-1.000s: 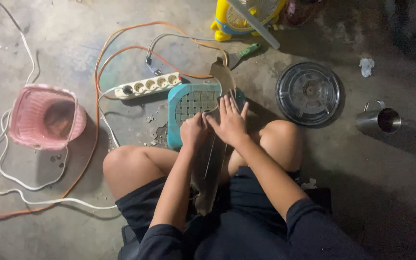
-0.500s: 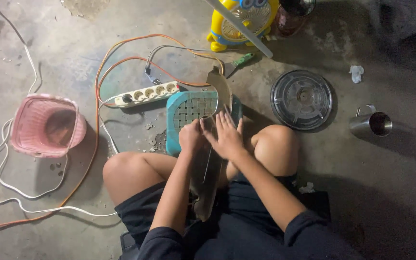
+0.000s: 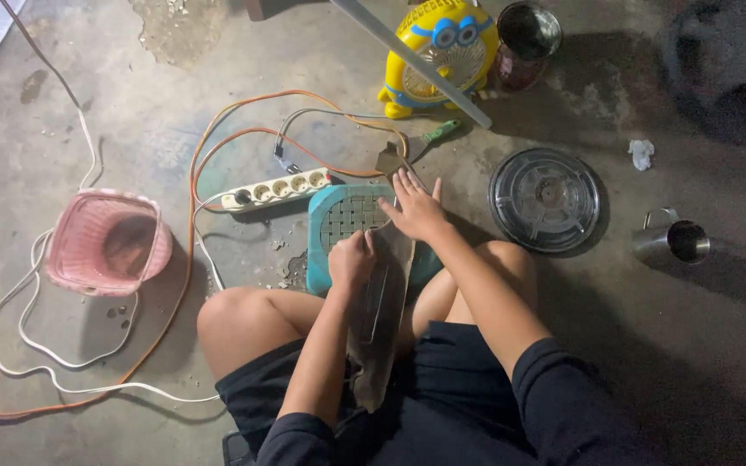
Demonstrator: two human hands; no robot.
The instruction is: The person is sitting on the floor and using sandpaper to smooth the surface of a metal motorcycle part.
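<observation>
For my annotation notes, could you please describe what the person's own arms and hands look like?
Both arms wear dark sleeves pushed up near the elbow, leaving the forearms bare. The left hand and right hand are bare: no gloves, and no watch or bracelet shows. Rings are too small to tell.

Power strip lies left of stool (basket farther left).

No packages, labels, signs or screens show anywhere in the head view: nothing on the concrete floor around the seated person carries a wrapper, a tag, printed sheet or display.
</observation>
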